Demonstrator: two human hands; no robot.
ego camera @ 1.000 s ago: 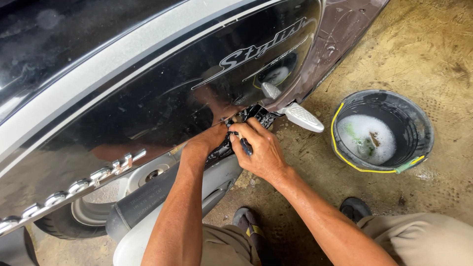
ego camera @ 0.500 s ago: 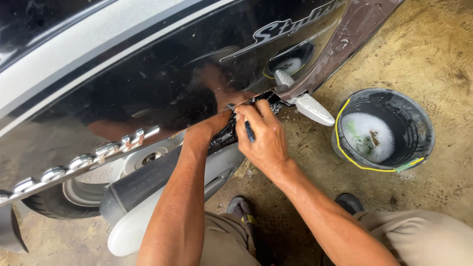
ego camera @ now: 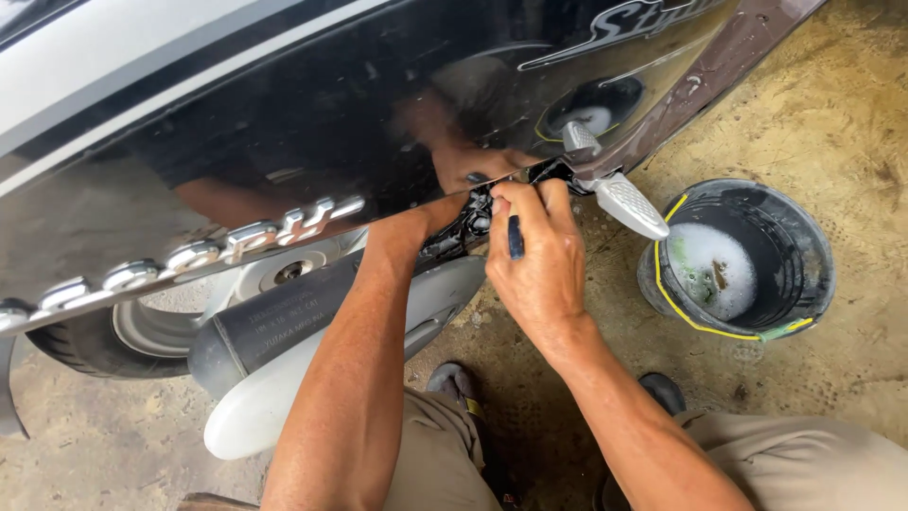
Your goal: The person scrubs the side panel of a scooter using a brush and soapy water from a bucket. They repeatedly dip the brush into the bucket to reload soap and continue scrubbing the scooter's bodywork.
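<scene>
A glossy black scooter side panel (ego camera: pixel 312 123) fills the upper view. My left hand (ego camera: pixel 427 220) reaches under the panel's lower edge, and its fingers are hidden among dark parts there. My right hand (ego camera: pixel 537 257) is closed around a thin dark tool (ego camera: pixel 515 238), its fingertips pressed against the panel edge beside a silver folding footrest (ego camera: pixel 628 204).
A black bucket (ego camera: pixel 804 237) with a yellow rim and soapy water stands on the concrete floor at right. A grey exhaust with a white cover (ego camera: pixel 284 378) and the rear wheel (ego camera: pixel 90 345) lie below the panel. My knees and dark shoes sit at the bottom.
Both hands stay at the same spot on the panel edge. The view has drifted, so the scooter, the footrest and the bucket appear shifted in the frame.
</scene>
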